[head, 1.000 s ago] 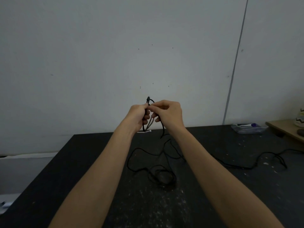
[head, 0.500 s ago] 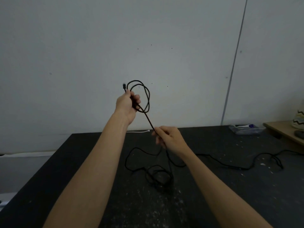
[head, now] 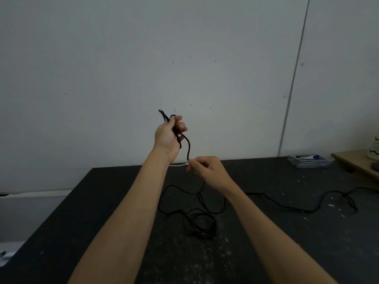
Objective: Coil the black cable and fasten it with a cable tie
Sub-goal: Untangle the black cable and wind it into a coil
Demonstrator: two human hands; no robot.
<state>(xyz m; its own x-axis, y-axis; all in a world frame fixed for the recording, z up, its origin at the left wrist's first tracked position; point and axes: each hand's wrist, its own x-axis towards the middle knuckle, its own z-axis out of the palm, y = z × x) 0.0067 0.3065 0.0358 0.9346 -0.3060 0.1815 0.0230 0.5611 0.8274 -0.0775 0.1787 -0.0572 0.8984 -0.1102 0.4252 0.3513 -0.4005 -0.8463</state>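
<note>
Dust and pale specks cover the black counter [head: 287, 242], which runs up to a plain grey-white wall [head: 102, 78]. One thin vertical seam [head: 295, 78] splits the wall on the right, and six small dark dots [head: 189, 57] sit on it in two rows of three above the hands. A pale ledge [head: 30, 194] lies beyond the counter's left edge.

One black cable [head: 188, 148] is in view. Its plug end sticks up above the left hand [head: 168, 136], which is raised in front of the wall with its fingers curled round a few gathered turns. From there one strand drops in a curve to the right hand [head: 207, 171], which is lower and nearer the counter and pinches it between thumb and fingertips. Below that hand the cable falls to the counter, lies in a loose tangle of loops between the two forearms, and trails off to the right in a long wavy line.

One white strip [head: 178, 165] lies flat at the counter's far edge, its right end just beside the right fingertips; whether they touch it I cannot tell.

One clear tray [head: 309, 161] stands at the far right of the counter, well apart from the cable, with a purple-tipped item in it. One wooden board [head: 356, 167] juts in past it, carrying a patterned object [head: 374, 152] cut off by the frame.
</note>
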